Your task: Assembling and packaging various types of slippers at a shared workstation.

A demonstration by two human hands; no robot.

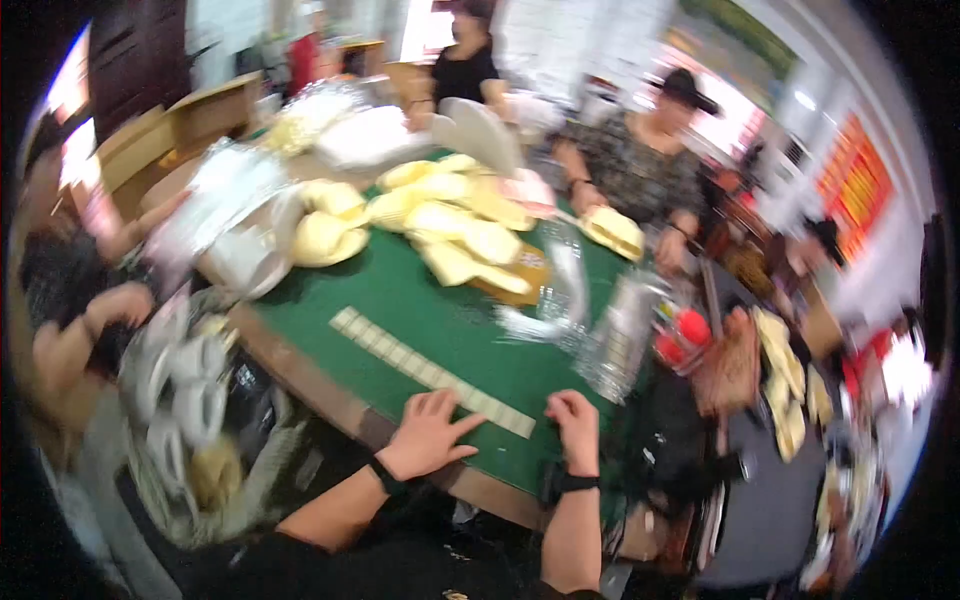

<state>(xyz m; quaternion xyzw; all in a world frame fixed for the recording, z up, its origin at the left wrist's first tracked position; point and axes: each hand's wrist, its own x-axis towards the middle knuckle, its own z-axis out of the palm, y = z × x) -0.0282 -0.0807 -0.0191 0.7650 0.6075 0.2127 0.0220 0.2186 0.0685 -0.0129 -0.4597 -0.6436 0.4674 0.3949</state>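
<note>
A long row of small pale rectangular pieces (395, 354), perhaps a strip of stickers, lies slantwise on the green table top (310, 285). Over the near edge of this row is my left hand (430, 437), its fingers spread and its fingertips at the pieces. My right hand (575, 420) is just beyond the row's right end, with its fingers curled in and the thumb side toward the strip. Whatever may be between those fingers is hidden or too small to name. Both wrists carry dark bands.
Pale yellow slipper-shaped items (460, 230) are heaped at mid-table, beside clear plastic bags (625, 330). A sack of light-coloured items (195, 400) stands at the left. Co-workers sit around; the person across (640, 160) handles a yellow item. A red-topped container (685, 335) is at right.
</note>
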